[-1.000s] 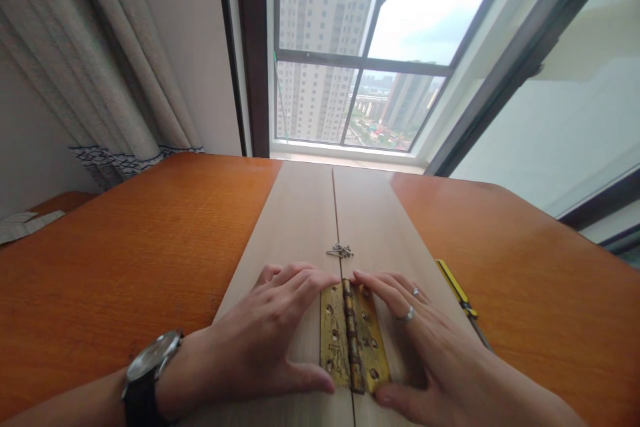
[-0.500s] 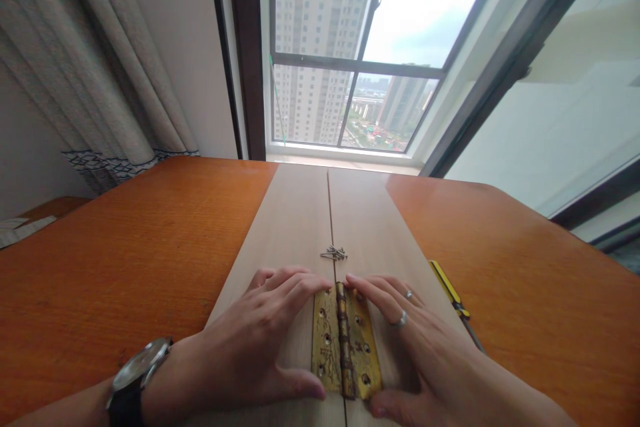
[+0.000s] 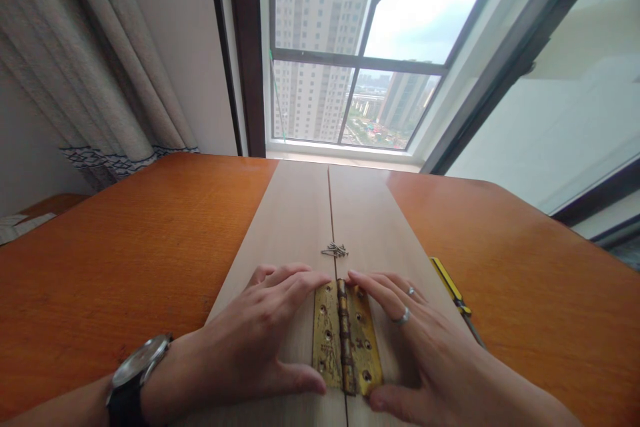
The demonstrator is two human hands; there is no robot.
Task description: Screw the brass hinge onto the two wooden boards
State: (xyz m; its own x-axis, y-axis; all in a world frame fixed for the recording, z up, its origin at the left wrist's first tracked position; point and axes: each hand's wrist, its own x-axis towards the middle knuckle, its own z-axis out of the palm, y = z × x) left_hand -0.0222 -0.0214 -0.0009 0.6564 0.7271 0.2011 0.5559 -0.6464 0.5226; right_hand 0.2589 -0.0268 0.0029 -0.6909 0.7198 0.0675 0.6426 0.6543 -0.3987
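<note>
A worn brass butt hinge [image 3: 346, 337] lies flat with its knuckle along the seam between two pale wood boards [image 3: 295, 227]. My left hand [image 3: 255, 330] grips the hinge's left leaf at its edges between fingers and thumb, and my right hand [image 3: 417, 347] does likewise on the right leaf. A small pile of several screws [image 3: 335, 250] lies on the seam just beyond my fingertips. A yellow-handled screwdriver [image 3: 451, 291] rests beyond my right hand, partly hidden behind the right board.
The boards lie on an orange wooden table [image 3: 125, 267] with a rounded far edge. A wristwatch [image 3: 140, 361] is on my left wrist. Beyond the table are a curtain at left and a large window showing high-rise buildings.
The view has shifted slightly left and become more level. My hands stay on the hinge, and the screws and screwdriver have not visibly moved.
</note>
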